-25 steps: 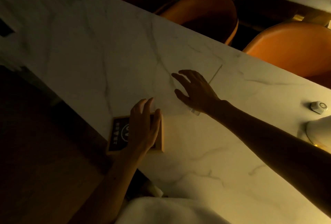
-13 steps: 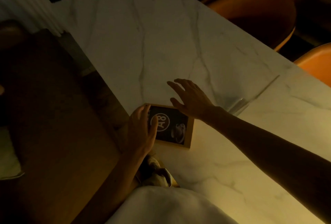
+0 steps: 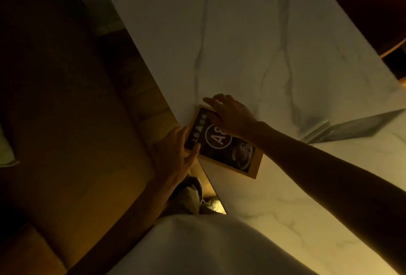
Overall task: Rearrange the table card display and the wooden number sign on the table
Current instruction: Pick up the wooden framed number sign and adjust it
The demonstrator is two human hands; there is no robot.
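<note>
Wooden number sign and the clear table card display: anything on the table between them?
Only the right forearm crosses that stretch in the head view; the marble tabletop between wooden number sign and acrylic card display is otherwise bare.

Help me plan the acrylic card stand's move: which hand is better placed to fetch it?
Right hand: the clear acrylic card stand lies on its side of the marble table; the left hand grips the wooden-framed A8 sign.

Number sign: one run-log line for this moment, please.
wooden number sign: flat at table edge | left hand: gripping near edge | right hand: on top | acrylic card display: untouched
</note>
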